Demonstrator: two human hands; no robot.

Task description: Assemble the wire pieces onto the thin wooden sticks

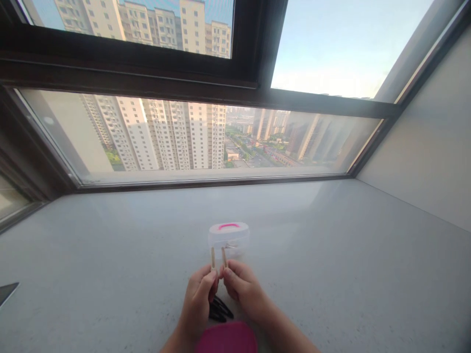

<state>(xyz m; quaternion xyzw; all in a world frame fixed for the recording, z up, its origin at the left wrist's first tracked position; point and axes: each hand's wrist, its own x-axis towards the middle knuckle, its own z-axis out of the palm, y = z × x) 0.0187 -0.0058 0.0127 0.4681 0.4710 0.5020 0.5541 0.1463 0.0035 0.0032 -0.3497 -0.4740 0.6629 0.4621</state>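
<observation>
My left hand (pixel 200 289) pinches a slim beige hair clip (pixel 213 258), its free end pointing up and away. Beside it, my right hand (pixel 245 287) grips a similar beige hair clip (pixel 224 257) between thumb and fingers. The two clips stand nearly parallel with a small gap between them, while the hands almost meet. Just below lie several black hair clips (pixel 221 310), partly covered by my left hand. A clear plastic box (pixel 228 238) with a pink handle stands right behind the held clips; small items show faintly inside it.
A bright pink object (pixel 226 338) with rounded corners sits at the bottom edge, partly cut off. On the far left is the corner of a dark flat device (pixel 8 292). The pale sill (pixel 110 245) runs back to a dark window frame (pixel 206 184).
</observation>
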